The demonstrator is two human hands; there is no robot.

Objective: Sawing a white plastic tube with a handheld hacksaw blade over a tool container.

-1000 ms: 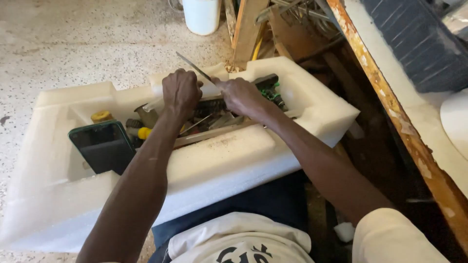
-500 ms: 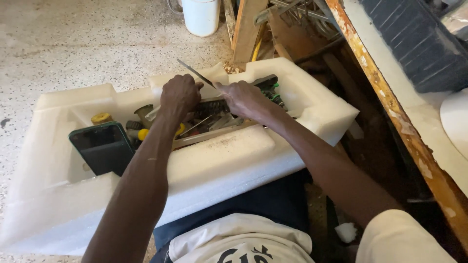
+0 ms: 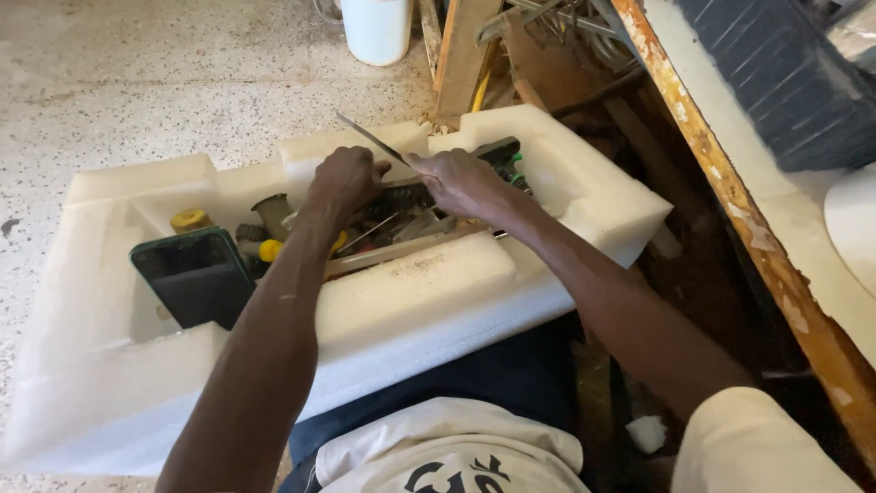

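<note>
My left hand [image 3: 342, 183] is closed around the lower end of a thin metal blade [image 3: 368, 137] that sticks up and to the left over the white foam tray [image 3: 411, 292]. My right hand [image 3: 461, 181] reaches in from the right, its fingers meeting the same blade beside the left hand. Both hands hover over the tray's recess, which holds several tools [image 3: 401, 219]. What lies under the palms is hidden.
A dark phone [image 3: 193, 276] leans in the tray's left recess, next to a yellow cap [image 3: 190, 219] and a yellow-tipped tool [image 3: 269, 249]. A white bucket [image 3: 376, 27] and wooden planks [image 3: 461, 55] stand behind. A worn bench edge [image 3: 730, 192] runs along the right.
Both hands have stayed over the recess, shifting slightly; the blade held between them stays raised, pointing up and left.
</note>
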